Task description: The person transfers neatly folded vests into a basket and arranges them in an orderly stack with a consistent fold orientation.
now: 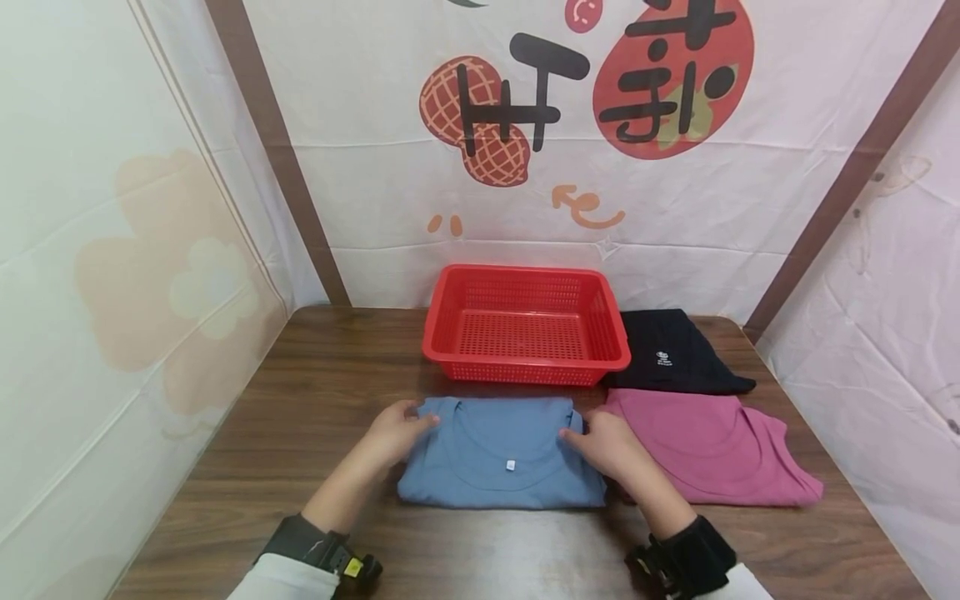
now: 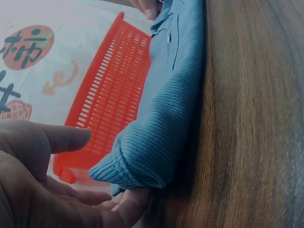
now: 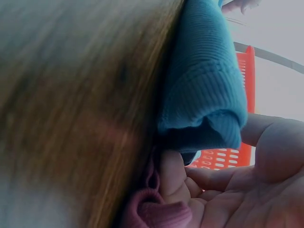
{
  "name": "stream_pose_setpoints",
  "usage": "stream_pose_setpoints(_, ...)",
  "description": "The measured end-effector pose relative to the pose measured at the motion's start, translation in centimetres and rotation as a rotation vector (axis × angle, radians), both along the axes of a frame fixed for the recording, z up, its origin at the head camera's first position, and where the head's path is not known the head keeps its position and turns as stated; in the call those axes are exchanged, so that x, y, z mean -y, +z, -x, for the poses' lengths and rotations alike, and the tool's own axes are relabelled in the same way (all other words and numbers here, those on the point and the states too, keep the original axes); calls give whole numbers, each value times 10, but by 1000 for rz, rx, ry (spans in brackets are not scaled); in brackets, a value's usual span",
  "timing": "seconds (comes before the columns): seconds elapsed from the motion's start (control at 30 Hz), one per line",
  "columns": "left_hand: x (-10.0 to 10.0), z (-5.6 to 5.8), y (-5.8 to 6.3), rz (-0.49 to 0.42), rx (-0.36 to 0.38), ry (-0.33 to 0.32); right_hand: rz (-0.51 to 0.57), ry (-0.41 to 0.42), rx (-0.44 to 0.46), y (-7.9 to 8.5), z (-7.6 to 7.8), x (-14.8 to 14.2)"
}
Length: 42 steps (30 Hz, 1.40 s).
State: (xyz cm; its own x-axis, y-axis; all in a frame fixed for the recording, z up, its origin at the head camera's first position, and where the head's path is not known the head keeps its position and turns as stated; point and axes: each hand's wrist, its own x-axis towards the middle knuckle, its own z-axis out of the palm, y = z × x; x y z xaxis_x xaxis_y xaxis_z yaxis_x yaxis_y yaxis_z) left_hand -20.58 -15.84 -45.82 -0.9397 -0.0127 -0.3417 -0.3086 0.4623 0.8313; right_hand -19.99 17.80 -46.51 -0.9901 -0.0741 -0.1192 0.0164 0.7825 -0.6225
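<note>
Blue shirt between left hand, thumb and fingers apart, and right hand, gripping its edge, red basket beyond, pink shirt beside right hand, black cloth farther

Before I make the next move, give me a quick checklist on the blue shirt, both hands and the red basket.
1. Blue shirt folded into a compact bundle: ok.
2. Left hand gripping its end: not ok; the left wrist view shows the thumb apart from the cloth.
3. Right hand gripping firmly: cannot tell; it is at the opposite end, but pressure doesn't show.
4. Right fingers clear of the pink shirt: cannot tell; they are very close, and contact is unclear.
5. Red basket has room: ok, nothing shows inside.
</note>
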Motion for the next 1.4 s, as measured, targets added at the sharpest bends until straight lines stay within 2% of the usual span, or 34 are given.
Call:
stream_pose_setpoints(0.2, -2, 0, -4, 17, -33, -5, -78, -7, -9, -3, 3, 5)
stream_pose_setpoints(0.37, -4, 1, -6, 99, -68, -25, -166, -21, 2, -5, 5, 10)
stream_pose_setpoints(0.6, -9, 6, -8, 203, -44, -35, -262, -22, 17, -6, 8, 18)
stream_pose_setpoints(0.7, -11, 9, -10, 239, -46, -33, -268, -7, 13, -5, 8, 20)
stream_pose_setpoints(0.93, -14, 8, -13, 309, -104, -36, -247, 5, -24, -2, 8, 24)
stream_pose_setpoints(1.13, -16, 7, -11, 323, -101, -33, -258, -4, -40, 0, 8, 26)
stream_pose_setpoints(1.4, -16, 6, -10, 338, -111, -52, -327, -12, -51, -3, 10, 30)
